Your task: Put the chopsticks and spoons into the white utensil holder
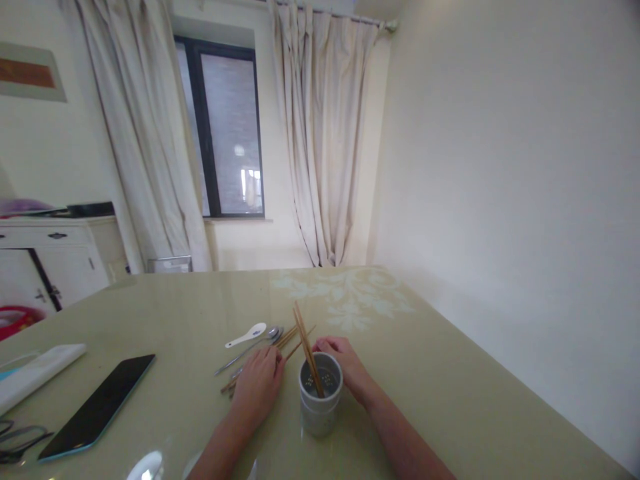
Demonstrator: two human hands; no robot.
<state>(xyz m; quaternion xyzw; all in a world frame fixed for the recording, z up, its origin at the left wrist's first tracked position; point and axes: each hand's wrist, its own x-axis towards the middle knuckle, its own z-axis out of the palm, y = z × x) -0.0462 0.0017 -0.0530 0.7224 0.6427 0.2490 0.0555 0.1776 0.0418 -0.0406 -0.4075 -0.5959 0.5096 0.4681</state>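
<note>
My left hand [259,381] rests over a loose pile of wooden chopsticks [287,339], its fingers closed round one chopstick that points up and right. A grey utensil holder [319,417] with a perforated bottom stands upright to its right. Several chopsticks [307,345] lean in it. Behind the holder's far right side, my right hand [343,359] has curled fingers, partly hidden by the rim; whether they grip anything is unclear. Beyond my left hand lie metal spoons [273,333], partly covered, and a white spoon [247,335] with a small blue mark.
A dark tablet-like device [100,407] lies on the glossy table [450,413] at the left. Beside it are a white oblong object [43,373] and dark cables [20,440]. A pale wall [525,200] borders the table's right edge. Shiny glass-like items show at the bottom edge.
</note>
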